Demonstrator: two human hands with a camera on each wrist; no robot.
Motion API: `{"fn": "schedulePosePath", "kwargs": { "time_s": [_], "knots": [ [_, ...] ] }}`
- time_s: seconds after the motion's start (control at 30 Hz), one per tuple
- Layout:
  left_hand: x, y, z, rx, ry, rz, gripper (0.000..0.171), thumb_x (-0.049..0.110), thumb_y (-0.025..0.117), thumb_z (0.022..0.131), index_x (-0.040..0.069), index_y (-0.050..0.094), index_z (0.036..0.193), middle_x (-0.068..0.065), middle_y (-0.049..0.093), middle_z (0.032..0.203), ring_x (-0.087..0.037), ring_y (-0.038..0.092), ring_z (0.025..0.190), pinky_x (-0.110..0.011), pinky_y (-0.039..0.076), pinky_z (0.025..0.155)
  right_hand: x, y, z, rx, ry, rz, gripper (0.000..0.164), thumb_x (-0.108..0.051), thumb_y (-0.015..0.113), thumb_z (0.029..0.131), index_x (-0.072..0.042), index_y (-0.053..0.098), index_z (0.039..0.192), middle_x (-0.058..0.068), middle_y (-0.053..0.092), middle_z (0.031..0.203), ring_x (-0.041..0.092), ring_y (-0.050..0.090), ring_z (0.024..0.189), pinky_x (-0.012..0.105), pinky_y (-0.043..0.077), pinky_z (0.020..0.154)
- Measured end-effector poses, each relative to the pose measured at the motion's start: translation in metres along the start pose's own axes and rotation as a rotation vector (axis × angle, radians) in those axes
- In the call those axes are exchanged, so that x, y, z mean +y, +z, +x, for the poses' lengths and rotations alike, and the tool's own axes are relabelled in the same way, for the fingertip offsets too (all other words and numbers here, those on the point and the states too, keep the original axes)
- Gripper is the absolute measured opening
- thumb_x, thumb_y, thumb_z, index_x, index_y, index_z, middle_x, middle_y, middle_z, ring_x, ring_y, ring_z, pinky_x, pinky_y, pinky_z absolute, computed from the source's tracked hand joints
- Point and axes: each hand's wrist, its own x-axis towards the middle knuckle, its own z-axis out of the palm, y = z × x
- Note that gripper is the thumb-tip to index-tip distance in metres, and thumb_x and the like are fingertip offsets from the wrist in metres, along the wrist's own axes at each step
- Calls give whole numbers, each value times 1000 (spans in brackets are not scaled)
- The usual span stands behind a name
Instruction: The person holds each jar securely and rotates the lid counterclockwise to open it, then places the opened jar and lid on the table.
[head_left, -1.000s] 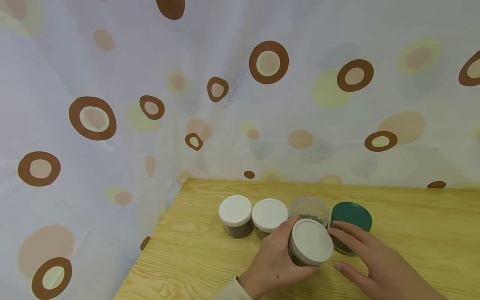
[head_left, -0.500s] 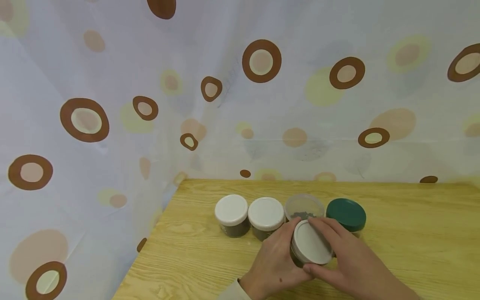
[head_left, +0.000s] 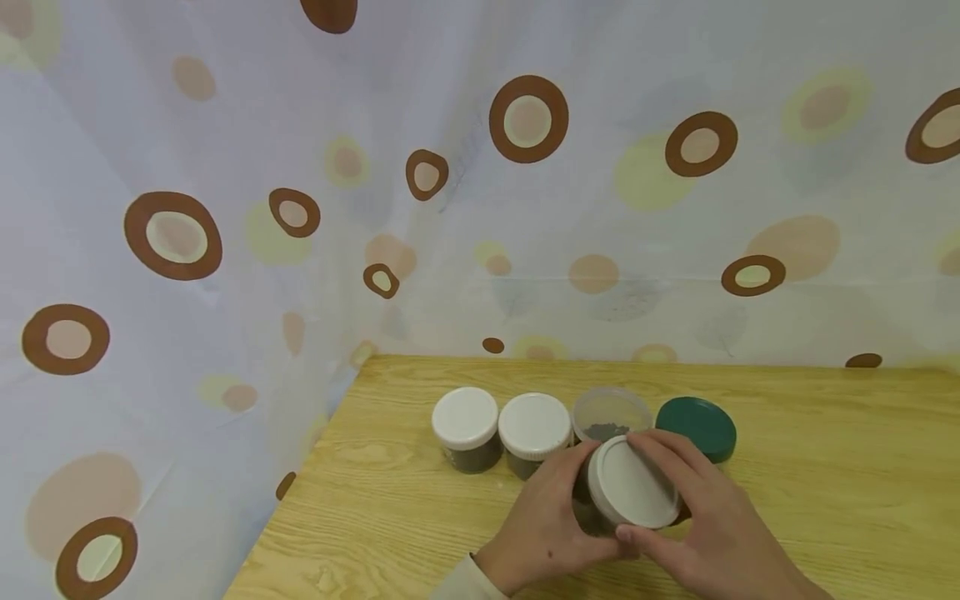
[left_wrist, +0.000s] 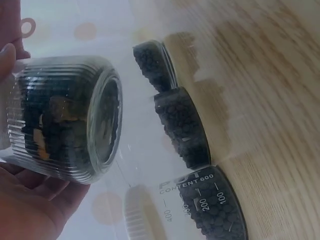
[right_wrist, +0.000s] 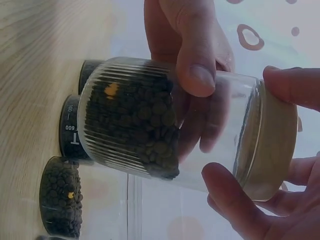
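The ribbed glass jar (right_wrist: 130, 137), part-filled with dark pellets (right_wrist: 157, 107) and at least one orange bit (right_wrist: 111, 90), was held above the wooden tabletop (head_left: 390, 533), a little tilted. The left hand (head_left: 543, 525) was clamped round its body; the right hand (head_left: 712, 517) gripped the edge of its off-white lid (head_left: 633, 483), thumb and fingers on opposite sides. The glass was probably stiff, smooth and breakable, its weight low where the pellets lay; the ribbed lower wall likely offered surer hold than the plain upper glass, and the lid was best taken by its rim. Behind stood a white-lidded jar (head_left: 465, 425), a second white-lidded jar (head_left: 534, 433), a clear-topped jar (head_left: 611, 408) and a green-lidded jar (head_left: 696, 429), before patterned sheeting (head_left: 570, 208)
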Motion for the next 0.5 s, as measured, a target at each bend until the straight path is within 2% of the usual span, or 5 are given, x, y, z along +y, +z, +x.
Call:
{"fn": "schedulePosePath", "kwargs": {
  "time_s": [0.17,0.27,0.5],
  "knots": [
    [-4,-3,1,43,84,44,88,46,84,76,24,37,147,5,58,133,-5,59,116,-19,51,94,1,-1,2,-8,-41,-30,91,-35,90,69,-17,46,147,0,53,134,18,61,102,24,54,69],
    [-3,-4,2,48,97,71,88,47,83,75,24,38,147,5,60,131,-4,60,114,-16,51,93,1,-1,2,-25,-41,-51,91,-37,90,70,-16,46,147,1,53,133,17,62,99,24,54,68],
    [-1,-3,1,40,79,116,87,50,83,74,22,43,145,6,63,129,-2,61,111,-14,50,91,2,-4,1,-141,75,-147,91,-54,82,74,-15,45,148,6,55,135,20,65,100,30,54,66]
  ]
}}
